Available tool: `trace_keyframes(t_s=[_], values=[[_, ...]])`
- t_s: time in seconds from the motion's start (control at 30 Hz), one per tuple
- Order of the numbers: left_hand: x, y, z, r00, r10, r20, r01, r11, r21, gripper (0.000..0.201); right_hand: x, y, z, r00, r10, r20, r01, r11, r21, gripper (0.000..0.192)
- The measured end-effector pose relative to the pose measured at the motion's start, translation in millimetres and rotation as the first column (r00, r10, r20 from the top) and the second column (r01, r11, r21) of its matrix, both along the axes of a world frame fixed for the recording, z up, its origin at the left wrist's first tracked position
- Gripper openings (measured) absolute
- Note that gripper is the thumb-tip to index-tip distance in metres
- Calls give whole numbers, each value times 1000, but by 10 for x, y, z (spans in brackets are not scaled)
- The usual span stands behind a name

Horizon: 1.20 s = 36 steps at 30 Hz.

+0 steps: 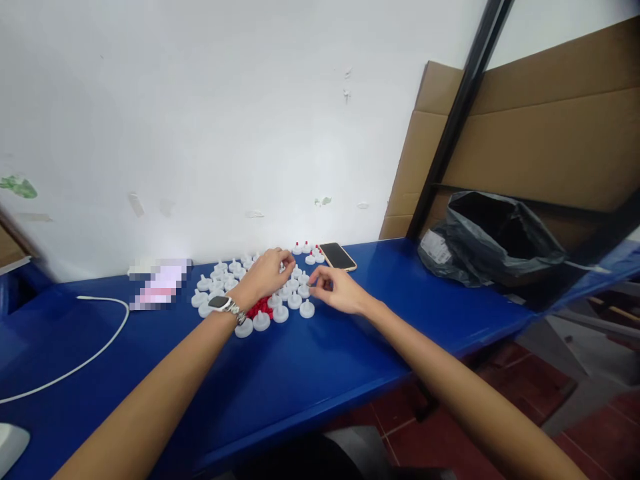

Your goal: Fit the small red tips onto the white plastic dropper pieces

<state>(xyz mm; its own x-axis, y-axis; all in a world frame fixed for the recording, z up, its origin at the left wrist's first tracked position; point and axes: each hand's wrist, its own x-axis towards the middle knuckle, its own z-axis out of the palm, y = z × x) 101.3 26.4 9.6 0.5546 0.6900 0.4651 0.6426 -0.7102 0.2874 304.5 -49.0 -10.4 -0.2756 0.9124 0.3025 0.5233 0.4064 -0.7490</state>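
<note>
Blue table (310, 373), white caps (280, 313), left hand (265, 272) fingers pinching one, right hand (340, 290) fingers curled, grip unclear, bag label (436, 248) unreadable.

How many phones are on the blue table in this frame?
1. The phone lies flat, screen up, at the back of the blue table near the wall, just beyond the right hand and the white caps.

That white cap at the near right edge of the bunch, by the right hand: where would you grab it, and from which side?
Probably by the small raised stem in the middle of the cap, pinched from above. It sits flat on its wide round base on the table, so the rim is low and hard to get under. Its right and near sides are free of other caps, and the right hand is just beside it.
</note>
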Motion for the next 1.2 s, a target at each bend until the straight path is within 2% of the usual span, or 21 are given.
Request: trace_keyframes(t_s=[0.13,0.27,0.37,0.43,0.5,0.57,0.63,0.7,0.77,0.83,0.9,0.97,1.07,1.13,1.2], values=[[385,402,2,997,63,-49,-64,998,-19,21,119,282,-51,981,-165,-100,169,985,39,10],[725,745,-74,994,76,-80,-81,995,-57,20,181,506,-147,949,-246,-197,252,968,10,15],[838,895,-125,996,51,-80,-58,994,-92,8,213,582,-167,935,-272,-227,272,962,-32,21],[825,903,-107,998,38,-59,-44,994,-103,6,229,591,-162,934,-275,-227,271,961,-47,25],[741,814,-35,999,35,-21,-37,994,-98,13,225,572,-152,934,-271,-233,269,962,-42,29],[601,624,77,999,19,31,-15,995,-95,17,180,533,-133,926,-273,-259,277,961,-24,31],[427,360,194,980,-48,193,71,991,-116,20,76,482,-98,914,-259,-312,267,964,-18,33],[241,72,282,953,-50,298,89,989,-119,22,-93,428,-45,906,-189,-378,186,981,-44,35],[56,-177,318,931,-33,363,88,987,-136,24,-311,382,20,900,-66,-431,41,997,-66,37],[-123,-350,297,905,-8,426,80,985,-152,26,-545,351,80,881,40,-471,-74,996,-54,37],[-295,-442,236,877,10,481,65,988,-141,27,-756,333,119,868,85,-489,-112,993,-26,38],[-448,-480,166,890,11,455,37,995,-98,27,-913,317,131,865,101,-492,-129,991,-22,42],[-596,-492,90,968,-24,250,20,1000,16,25,-1036,271,117,861,130,-491,-194,978,-82,51],[-622,-492,61,990,-51,130,38,994,100,26,-1057,221,105,850,129,-510,-228,964,-137,56],[-596,-499,35,990,-61,124,46,992,120,30,-1050,163,98,844,124,-522,-233,961,-148,56]])
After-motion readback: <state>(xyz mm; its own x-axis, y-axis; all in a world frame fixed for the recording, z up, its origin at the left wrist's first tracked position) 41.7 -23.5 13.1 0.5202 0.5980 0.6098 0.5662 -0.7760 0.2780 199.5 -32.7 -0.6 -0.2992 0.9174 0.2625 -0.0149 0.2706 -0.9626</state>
